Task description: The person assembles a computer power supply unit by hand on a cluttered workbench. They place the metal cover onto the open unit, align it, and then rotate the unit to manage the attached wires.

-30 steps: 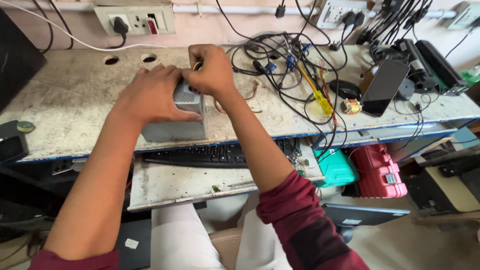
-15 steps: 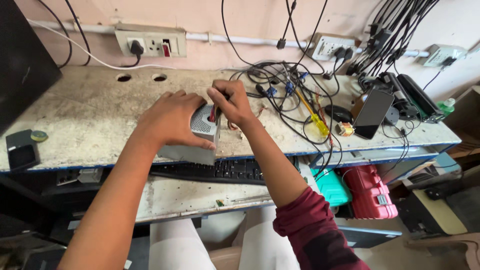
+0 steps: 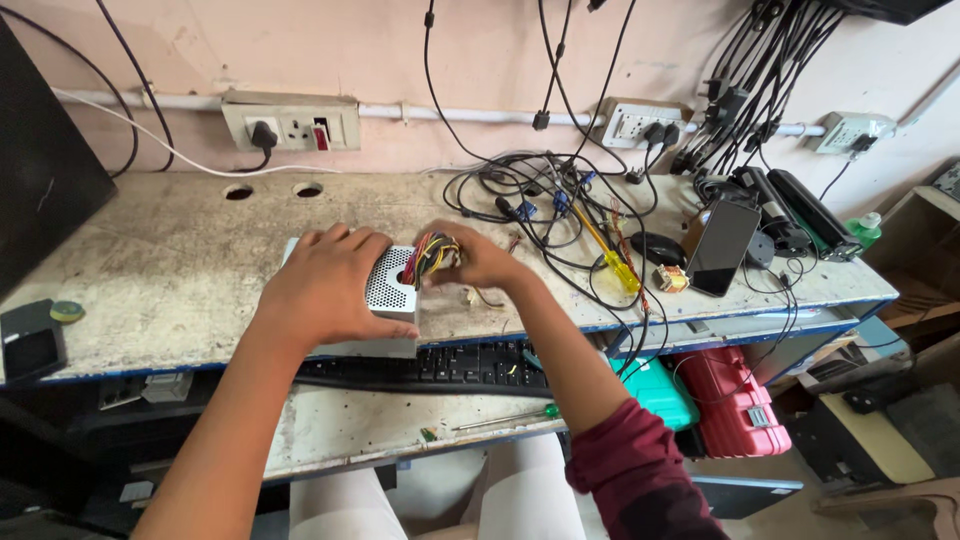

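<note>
The person's left hand point(image 3: 325, 285) lay flat and spread over the top of a grey metal power-supply box point(image 3: 385, 300), fingers loose, pressing it down rather than gripping it. The box sat on the worn, stained workbench point(image 3: 170, 260), close to its front edge, with its perforated end facing right. The right hand point(image 3: 480, 262) was closed around a bundle of coloured wires point(image 3: 432, 255), red, yellow and black, which came out of that perforated end; the fingers were curled tight on the bundle, just beside the box.

Below the bench edge, a black keyboard point(image 3: 450, 365) rested on a pull-out shelf point(image 3: 340, 425), and a screwdriver with a green handle point(image 3: 505, 418) lay in front of it. To the right of the hands a tangle of black cables point(image 3: 540, 200) sprawled over the bench, with a yellow-handled screwdriver point(image 3: 615, 265) lying among them. Further right a dark phone point(image 3: 722, 248) leaned upright, screen off, near a black mouse point(image 3: 655, 247).

On the wall behind, a white socket panel point(image 3: 292, 122) held one black plug, and a second socket strip point(image 3: 640, 125) further right held several more, its cords hanging down. At the far left edge of the bench lay a small black device point(image 3: 30, 350) and a little round roll of tape point(image 3: 66, 311). Under the bench on the right stood a teal case point(image 3: 655, 392) and a red case point(image 3: 735, 400) side by side, touching.
</note>
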